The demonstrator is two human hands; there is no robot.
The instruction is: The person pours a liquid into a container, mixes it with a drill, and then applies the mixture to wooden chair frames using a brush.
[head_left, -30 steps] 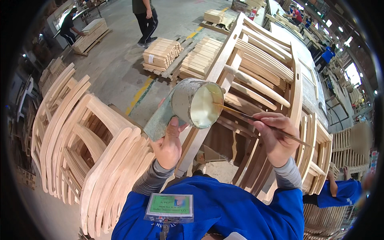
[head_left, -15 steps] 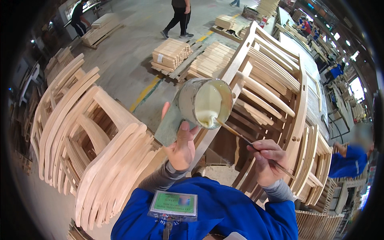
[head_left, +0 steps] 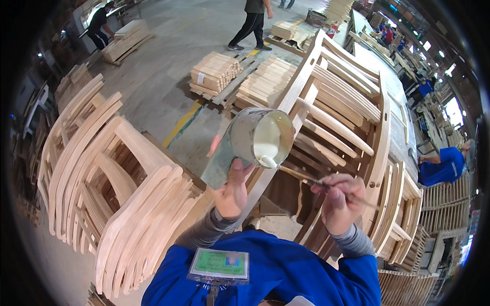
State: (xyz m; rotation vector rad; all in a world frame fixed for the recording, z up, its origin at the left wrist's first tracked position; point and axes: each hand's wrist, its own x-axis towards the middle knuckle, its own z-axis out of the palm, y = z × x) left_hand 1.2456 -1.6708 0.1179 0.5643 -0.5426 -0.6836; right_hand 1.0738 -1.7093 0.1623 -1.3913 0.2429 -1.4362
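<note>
My left hand point(head_left: 233, 193) is closed on the flat greyish-green handle board point(head_left: 219, 162) of a round pot point(head_left: 244, 136). White glue-like liquid point(head_left: 266, 143) coats the inside of the pot, whose mouth is tipped toward the right. In my right hand point(head_left: 343, 202) is a thin brush point(head_left: 301, 175), pinched between thumb and fingers. Its tip, loaded with white liquid, is at the pot's lower rim. Beyond the pot stands a light wooden chair-like frame point(head_left: 380, 122) with curved slats.
Stacked curved wooden frames point(head_left: 138, 204) stand close on my left. Bundled wooden pieces point(head_left: 214, 71) lie on pallets ahead. One person point(head_left: 250, 25) walks across the floor; another person in blue point(head_left: 443, 166) is at the right. A long worktable point(head_left: 400, 137) runs beyond the frame.
The brush tip has come from inside the pot to its lower rim. The pot has tilted further right. The walking person has moved right, and the person in blue has shifted position.
</note>
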